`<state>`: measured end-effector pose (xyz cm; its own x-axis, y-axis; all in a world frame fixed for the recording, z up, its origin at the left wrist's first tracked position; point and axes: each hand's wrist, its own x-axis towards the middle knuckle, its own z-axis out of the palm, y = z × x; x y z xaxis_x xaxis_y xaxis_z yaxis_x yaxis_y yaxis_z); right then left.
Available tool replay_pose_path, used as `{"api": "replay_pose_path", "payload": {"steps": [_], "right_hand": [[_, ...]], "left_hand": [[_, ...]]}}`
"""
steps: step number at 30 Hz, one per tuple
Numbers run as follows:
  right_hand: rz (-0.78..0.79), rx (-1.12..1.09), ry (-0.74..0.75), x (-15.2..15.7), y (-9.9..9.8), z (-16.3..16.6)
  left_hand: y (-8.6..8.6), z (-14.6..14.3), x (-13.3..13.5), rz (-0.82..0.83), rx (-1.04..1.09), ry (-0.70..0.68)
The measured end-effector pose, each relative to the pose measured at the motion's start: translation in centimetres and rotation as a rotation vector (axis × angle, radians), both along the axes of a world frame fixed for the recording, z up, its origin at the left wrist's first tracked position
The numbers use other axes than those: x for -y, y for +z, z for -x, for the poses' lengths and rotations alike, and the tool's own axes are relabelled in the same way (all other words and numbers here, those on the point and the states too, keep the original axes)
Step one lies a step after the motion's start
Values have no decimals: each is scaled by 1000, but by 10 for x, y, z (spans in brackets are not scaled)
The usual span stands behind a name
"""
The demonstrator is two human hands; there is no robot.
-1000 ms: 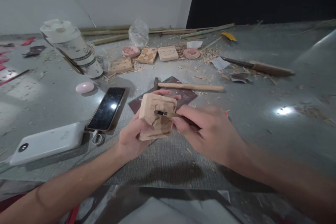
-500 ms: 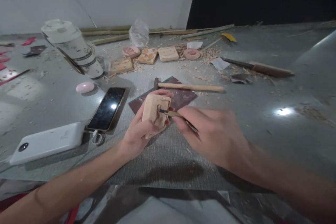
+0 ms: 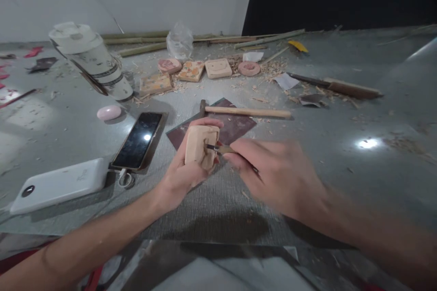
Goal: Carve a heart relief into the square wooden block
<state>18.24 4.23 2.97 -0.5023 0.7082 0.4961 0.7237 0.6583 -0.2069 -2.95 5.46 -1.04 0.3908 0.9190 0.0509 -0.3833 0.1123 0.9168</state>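
Observation:
My left hand (image 3: pixel 180 177) is wrapped round a small pale wooden block (image 3: pixel 196 145) with rounded corners and a carved groove in its face. In my right hand (image 3: pixel 276 173) is a carving chisel (image 3: pixel 223 149), gripped by its wooden handle. Its dark metal tip touches the block at the groove. Part of the handle is hidden by my fingers, and the right hand is somewhat blurred. Just beyond the block, a hammer (image 3: pixel 249 112) with a wooden handle lies across a dark red sheet (image 3: pixel 235 128).
Left of my hands lie a phone (image 3: pixel 138 141), a white power bank (image 3: pixel 61 186) and a pink oval object (image 3: pixel 109 112). A tumbler (image 3: pixel 92 61) leans behind them. Several carved blocks (image 3: pixel 218 68) sit among shavings at the back. A long wooden-handled tool (image 3: pixel 351 88) lies right.
My left hand has tilted the block slightly, so more of its plain side shows. The chisel's tip has shifted a little lower, still against the groove.

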Motion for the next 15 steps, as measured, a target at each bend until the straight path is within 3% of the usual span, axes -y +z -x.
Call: {"api": "replay_pose_path", "payload": {"steps": [9,15], "right_hand": [[221,-233,147,-10,-10,1],[233,-245,144,-8,-10,3]], "left_hand": [[8,-2,6,143,172,-63],[10,-1,6,153,171,-68]]}}
